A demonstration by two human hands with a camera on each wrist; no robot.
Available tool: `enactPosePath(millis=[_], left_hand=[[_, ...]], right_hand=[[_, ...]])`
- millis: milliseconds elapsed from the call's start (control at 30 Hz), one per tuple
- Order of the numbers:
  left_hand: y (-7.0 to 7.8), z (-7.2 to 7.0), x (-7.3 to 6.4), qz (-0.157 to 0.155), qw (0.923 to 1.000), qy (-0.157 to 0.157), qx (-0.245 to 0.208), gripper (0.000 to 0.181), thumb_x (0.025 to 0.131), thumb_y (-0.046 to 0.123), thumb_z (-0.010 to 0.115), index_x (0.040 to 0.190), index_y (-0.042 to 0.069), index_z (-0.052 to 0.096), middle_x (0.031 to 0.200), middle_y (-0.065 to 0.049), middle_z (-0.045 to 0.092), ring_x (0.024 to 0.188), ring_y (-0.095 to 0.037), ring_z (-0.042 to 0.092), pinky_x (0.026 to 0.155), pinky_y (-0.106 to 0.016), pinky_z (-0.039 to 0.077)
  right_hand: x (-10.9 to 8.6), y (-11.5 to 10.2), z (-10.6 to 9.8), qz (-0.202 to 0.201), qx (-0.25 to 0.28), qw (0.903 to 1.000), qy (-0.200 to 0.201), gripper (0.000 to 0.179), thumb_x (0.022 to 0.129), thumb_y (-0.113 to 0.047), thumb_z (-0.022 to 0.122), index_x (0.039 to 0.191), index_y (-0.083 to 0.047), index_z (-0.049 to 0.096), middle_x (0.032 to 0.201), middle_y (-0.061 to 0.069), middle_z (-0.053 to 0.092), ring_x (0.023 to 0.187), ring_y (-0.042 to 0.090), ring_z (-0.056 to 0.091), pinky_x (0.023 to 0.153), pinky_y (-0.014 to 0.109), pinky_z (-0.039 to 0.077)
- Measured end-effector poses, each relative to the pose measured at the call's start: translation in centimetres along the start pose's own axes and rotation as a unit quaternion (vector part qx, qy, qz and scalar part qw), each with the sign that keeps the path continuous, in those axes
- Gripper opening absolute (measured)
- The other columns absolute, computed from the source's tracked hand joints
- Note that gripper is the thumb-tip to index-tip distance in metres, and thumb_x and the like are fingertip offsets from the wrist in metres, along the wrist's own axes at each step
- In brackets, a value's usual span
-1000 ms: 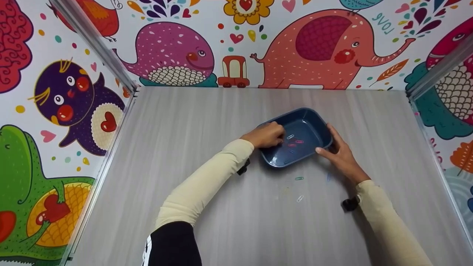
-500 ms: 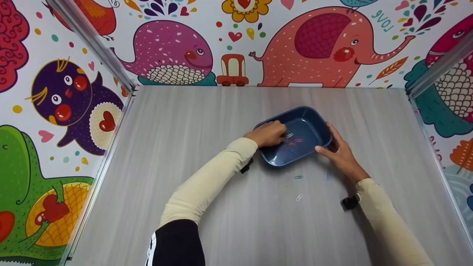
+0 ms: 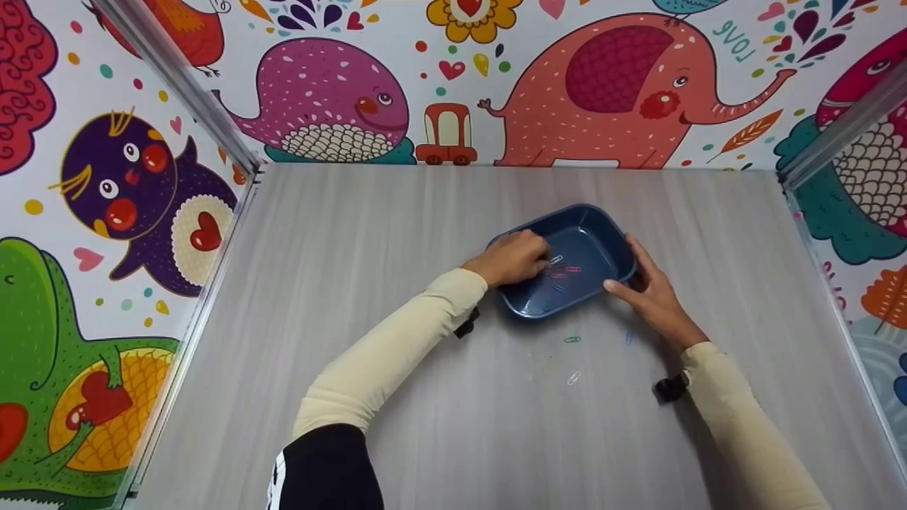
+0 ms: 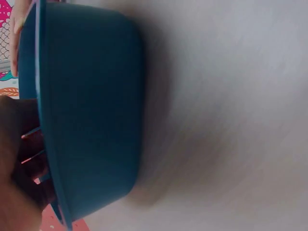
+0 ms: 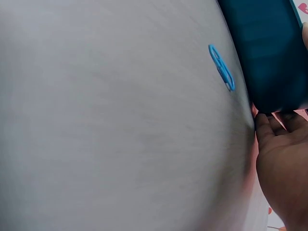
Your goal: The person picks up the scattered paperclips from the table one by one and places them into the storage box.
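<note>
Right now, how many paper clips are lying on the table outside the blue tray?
3 clearly: green clip in front of the tray, white clip farther from it, blue clip beside the right hand. A faint yellowish mark may be another.

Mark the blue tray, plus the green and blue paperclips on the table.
Blue tray [image 3: 594, 252], head view: bare inner floor.
Green paperclip [image 3: 572, 340], head view: its middle.
Blue paperclip [image 5: 222, 68], right wrist view: its middle.

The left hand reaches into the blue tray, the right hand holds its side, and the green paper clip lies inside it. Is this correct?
Not fully: the head view shows the green paper clip on the table, outside the blue tray. The left hand and right hand are as you say.
</note>
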State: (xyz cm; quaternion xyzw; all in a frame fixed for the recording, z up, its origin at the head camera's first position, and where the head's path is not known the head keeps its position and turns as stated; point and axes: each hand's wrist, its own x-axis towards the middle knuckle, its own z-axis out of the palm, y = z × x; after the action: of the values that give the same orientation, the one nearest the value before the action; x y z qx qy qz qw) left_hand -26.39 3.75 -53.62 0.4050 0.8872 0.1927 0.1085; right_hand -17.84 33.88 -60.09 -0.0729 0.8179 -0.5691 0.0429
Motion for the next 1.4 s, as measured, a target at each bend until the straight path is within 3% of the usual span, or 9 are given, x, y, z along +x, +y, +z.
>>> enactPosePath(millis=[233,533,700,933,1033,1167,1400], left_hand=[[0.8,-0.1,-1.3,-0.006,0.9997,0.022,-0.002,0.02,0.112,0.021,0.068,0.113,0.007,0.082,0.101,-0.003,0.077,0.087,-0.012,0.064,0.079,-0.031,0.055],[1.7,-0.1,-3.8,-0.002,0.9976,0.057,-0.039,0.022,0.112,0.021,0.069,0.12,0.006,0.083,0.113,-0.006,0.08,0.101,-0.015,0.07,0.09,-0.03,0.057],[2.1,-0.2,-4.8,0.003,0.996,0.072,-0.053,0.024,0.112,0.021,0.069,0.123,0.006,0.082,0.116,-0.007,0.08,0.104,-0.017,0.07,0.094,-0.03,0.057],[3.7,0.0,-5.7,0.014,0.991,0.114,-0.07,0.024,0.112,0.022,0.069,0.123,0.006,0.082,0.116,-0.006,0.08,0.105,-0.017,0.07,0.096,-0.028,0.056],[4.5,0.3,-6.2,0.03,0.9876,0.133,-0.077,0.024,0.112,0.023,0.069,0.122,0.006,0.081,0.116,-0.006,0.08,0.106,-0.017,0.072,0.095,-0.027,0.057],[5.6,0.7,-6.7,0.049,0.9838,0.151,-0.082,0.022,0.112,0.021,0.069,0.122,0.005,0.081,0.116,-0.006,0.08,0.106,-0.017,0.072,0.094,-0.028,0.057],[7.1,1.9,-7.6,0.066,0.9796,0.168,-0.089,0.021,0.111,0.02,0.07,0.119,0.004,0.081,0.114,-0.005,0.08,0.107,-0.017,0.072,0.098,-0.027,0.057]], right_hand=[[0.0,-0.1,0.2,0.0,0.005,1.0,-0.001,0.096,0.105,-0.015,0.077,0.178,-0.022,0.016,0.184,0.008,0.016,0.167,0.037,0.023,0.116,0.012,0.031],[0.0,-0.1,0.1,0.003,-0.003,1.0,0.0,0.096,0.105,-0.019,0.078,0.178,-0.025,0.016,0.184,0.008,0.015,0.167,0.037,0.022,0.118,0.014,0.031],[0.0,-0.2,-0.1,0.006,-0.009,0.9999,0.0,0.096,0.105,-0.019,0.078,0.178,-0.024,0.016,0.184,0.009,0.015,0.167,0.038,0.021,0.125,0.025,0.031],[-0.1,-0.2,0.0,0.008,-0.012,0.9999,0.002,0.096,0.105,-0.02,0.078,0.178,-0.026,0.017,0.184,0.007,0.017,0.167,0.037,0.023,0.131,0.051,0.027],[-0.1,-0.1,0.1,0.006,-0.001,1.0,0.001,0.096,0.105,-0.018,0.078,0.178,-0.025,0.017,0.184,0.008,0.017,0.166,0.038,0.023,0.129,0.034,0.03],[0.0,0.1,0.1,0.004,0.011,0.9999,-0.001,0.096,0.105,-0.016,0.077,0.178,-0.023,0.016,0.184,0.011,0.015,0.167,0.039,0.021,0.115,0.01,0.031],[0.0,0.1,0.2,0.01,0.004,0.9999,0.001,0.096,0.106,-0.019,0.078,0.178,-0.024,0.015,0.184,0.011,0.015,0.166,0.039,0.022,0.115,0.011,0.031]])
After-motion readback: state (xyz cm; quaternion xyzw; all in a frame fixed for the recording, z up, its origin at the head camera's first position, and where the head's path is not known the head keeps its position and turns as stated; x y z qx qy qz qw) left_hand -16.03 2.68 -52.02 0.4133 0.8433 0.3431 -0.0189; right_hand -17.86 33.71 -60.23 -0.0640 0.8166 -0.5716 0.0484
